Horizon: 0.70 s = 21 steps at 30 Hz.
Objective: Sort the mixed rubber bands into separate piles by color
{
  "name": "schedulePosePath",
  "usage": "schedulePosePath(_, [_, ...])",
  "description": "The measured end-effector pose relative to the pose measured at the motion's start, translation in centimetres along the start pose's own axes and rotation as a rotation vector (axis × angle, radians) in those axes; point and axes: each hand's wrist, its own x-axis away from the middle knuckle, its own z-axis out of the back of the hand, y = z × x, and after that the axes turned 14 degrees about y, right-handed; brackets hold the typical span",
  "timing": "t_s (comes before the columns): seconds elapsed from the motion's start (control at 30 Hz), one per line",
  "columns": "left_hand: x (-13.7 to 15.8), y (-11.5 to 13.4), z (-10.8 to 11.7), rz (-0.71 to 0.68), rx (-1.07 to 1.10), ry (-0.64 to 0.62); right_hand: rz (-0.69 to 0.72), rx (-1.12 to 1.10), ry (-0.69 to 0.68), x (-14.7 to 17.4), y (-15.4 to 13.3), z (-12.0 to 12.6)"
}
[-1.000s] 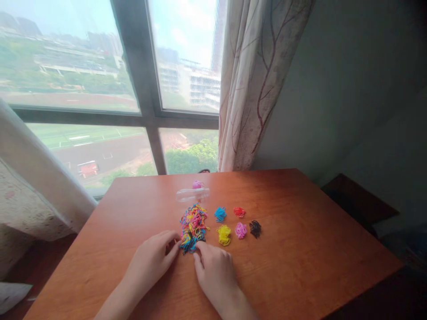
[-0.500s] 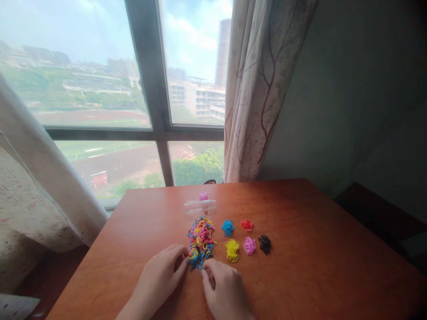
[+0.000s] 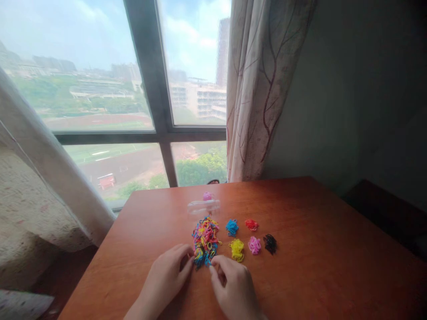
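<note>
A heap of mixed-colour rubber bands (image 3: 206, 236) lies on the wooden table, with both hands at its near end. My left hand (image 3: 171, 270) rests at the heap's left edge, thumb and fingertips bent close together against the bands; what they pinch, if anything, is too small to make out. At the near right edge, my right hand (image 3: 235, 282) has thumb and forefinger pinched on a blue rubber band. To the right lie sorted piles: blue bands (image 3: 231, 227), red bands (image 3: 251, 224), yellow bands (image 3: 236, 250), pink bands (image 3: 254, 245) and black bands (image 3: 270, 244).
Behind the heap, a clear plastic bag or container (image 3: 203, 206) lies on the table (image 3: 156, 213), with a small pink item (image 3: 207, 196) beyond it. A window (image 3: 163, 133) and a patterned curtain (image 3: 256, 89) stand past the far edge.
The whole view has shifted slightly, so everything sits a little further right. My right fingertips have moved up slightly at the heap's edge; my left hand stays beside it.
</note>
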Motion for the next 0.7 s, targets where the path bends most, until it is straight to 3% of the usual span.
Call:
schedulePosePath(0.13, [-0.1,-0.1,0.1,-0.004,-0.010,-0.018,-0.049,0.019,0.052,-1.3,1.1,1.9])
schedulePosePath(0.37, [-0.2,-0.1,0.2,-0.007,-0.017,-0.042,-0.104,0.209,0.083,-5.1,6.0,5.1])
schedulePosePath(0.57, [-0.3,-0.3,0.2,-0.004,-0.019,-0.043,-0.123,0.436,-0.102,-7.9,6.2,5.0])
schedulePosePath(0.7, [-0.3,-0.2,0.3,-0.010,-0.013,-0.052,-0.101,0.510,-0.140,-8.9,5.8,4.2])
